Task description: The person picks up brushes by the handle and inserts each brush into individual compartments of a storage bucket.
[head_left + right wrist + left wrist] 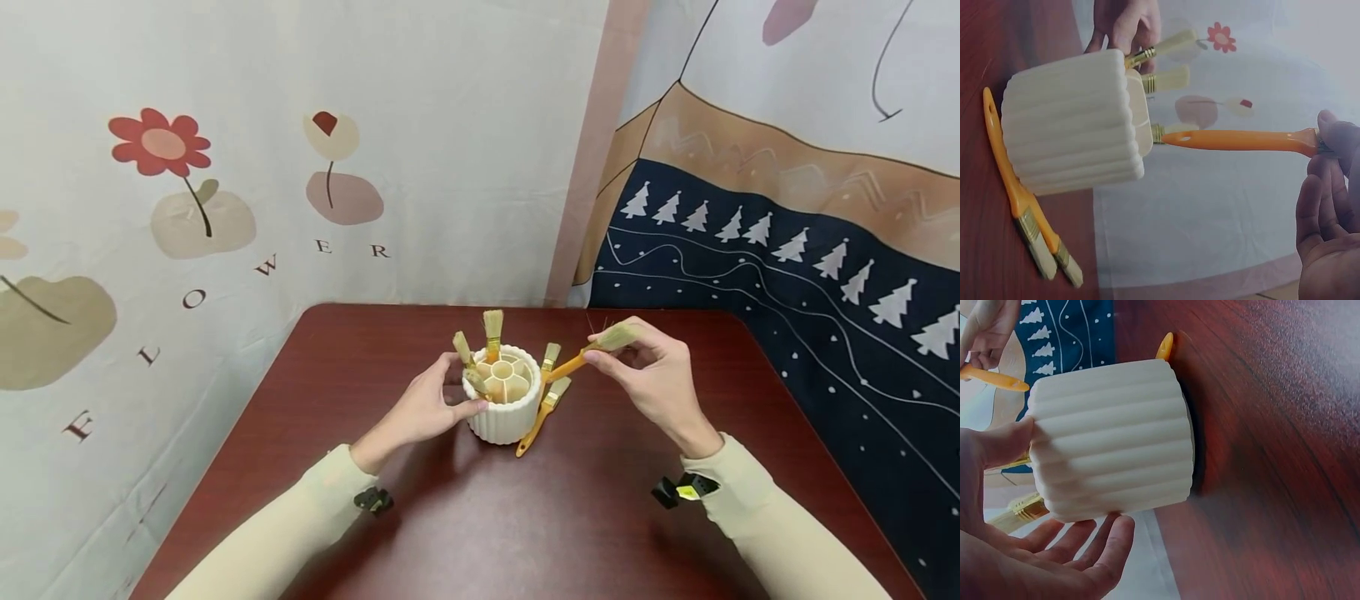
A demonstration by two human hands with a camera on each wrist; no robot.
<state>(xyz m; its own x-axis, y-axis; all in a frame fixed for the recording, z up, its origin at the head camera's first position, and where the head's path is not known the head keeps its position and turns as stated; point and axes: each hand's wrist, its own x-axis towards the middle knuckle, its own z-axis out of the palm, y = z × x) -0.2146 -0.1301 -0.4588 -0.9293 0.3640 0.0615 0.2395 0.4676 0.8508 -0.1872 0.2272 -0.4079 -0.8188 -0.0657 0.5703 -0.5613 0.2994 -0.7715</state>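
Observation:
A white ribbed round holder [501, 425] with inner compartments stands on the table. My left hand [427, 407] grips its left side, thumb at the rim and fingers round the wall. Three paintbrushes stand bristles up in the holder, one at the back [492, 325] and two at the left. With thumb and fingers, my right hand [660, 375] pinches another paintbrush [1241, 140] near its metal band. Its orange handle points at the holder, the tip close to the rim; the bristles lie towards the palm.
Two more orange-handled paintbrushes lie on the table just right of the holder, the nearer brush [551, 398] beside its base. The dark red table [585, 517] meets a printed flower cloth [465, 167] behind and a navy tree-patterned cloth [787, 317] on the right.

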